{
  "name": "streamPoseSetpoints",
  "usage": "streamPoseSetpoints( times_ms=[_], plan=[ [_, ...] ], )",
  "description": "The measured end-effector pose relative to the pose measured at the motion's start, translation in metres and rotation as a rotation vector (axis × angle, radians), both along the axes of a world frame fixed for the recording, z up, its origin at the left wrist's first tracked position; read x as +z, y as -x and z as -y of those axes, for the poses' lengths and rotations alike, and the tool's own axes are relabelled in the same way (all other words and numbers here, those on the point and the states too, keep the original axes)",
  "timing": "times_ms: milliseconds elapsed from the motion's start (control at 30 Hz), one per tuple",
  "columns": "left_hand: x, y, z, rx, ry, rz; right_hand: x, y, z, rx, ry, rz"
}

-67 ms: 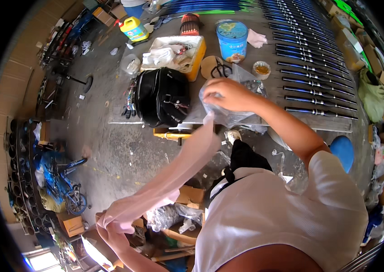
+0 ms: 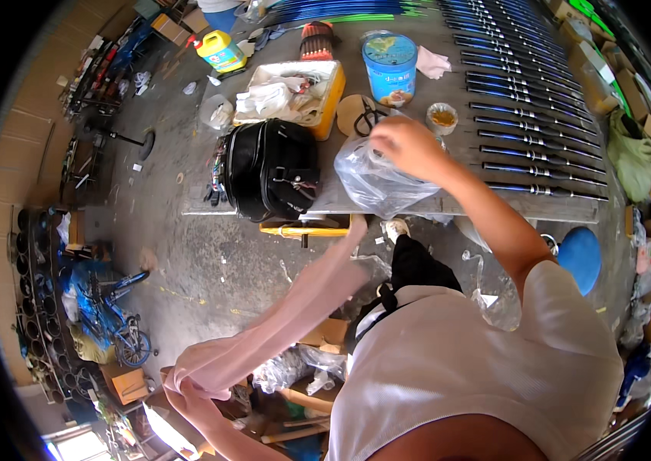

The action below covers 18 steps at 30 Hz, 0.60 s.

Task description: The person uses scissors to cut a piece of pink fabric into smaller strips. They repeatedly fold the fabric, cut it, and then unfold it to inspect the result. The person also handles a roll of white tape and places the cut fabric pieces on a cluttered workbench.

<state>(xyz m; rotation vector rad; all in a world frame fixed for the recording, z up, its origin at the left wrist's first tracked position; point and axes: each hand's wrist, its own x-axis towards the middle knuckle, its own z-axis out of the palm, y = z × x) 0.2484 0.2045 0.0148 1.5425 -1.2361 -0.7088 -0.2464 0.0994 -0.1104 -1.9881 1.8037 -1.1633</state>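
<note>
A long strip of pink cloth stretches from the lower left toward the table's front edge, its far end hanging loose. My left hand, low at the left, is closed on the bunched near end, and the cloth hides part of its fingers. Over the table's front edge, my right hand has curled, slightly blurred fingers at the top of a clear plastic bag. The bag lies crumpled between a black bag and the row of blue-and-black fishing rod handles.
Behind the plastic bag are scissors, a blue tub and a small cup. A yellow-and-white bin holds cloths. Below are an open carton with plastic wrap, and a blue stool.
My right hand has shifted slightly right and the plastic bag shows more fully below it. The cloth's far end has dropped away from the bag. My left hand stays nearly in place.
</note>
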Motion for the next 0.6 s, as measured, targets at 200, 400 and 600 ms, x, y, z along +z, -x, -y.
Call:
streamPoseSetpoints(
  times_ms=[200,400,600],
  plan=[
    [0.001,0.016,0.029,0.273,-0.069,0.064,-0.044,0.085,-0.011,-0.318,-0.182,0.304],
    [-0.008,0.033,0.048,0.151,-0.084,0.224,-0.045,0.042,0.063,-0.320,-0.272,0.099],
    [-0.004,0.041,0.045,0.274,-0.038,0.051,-0.115,0.030,0.153,-0.367,-0.678,-0.236]
  ],
)
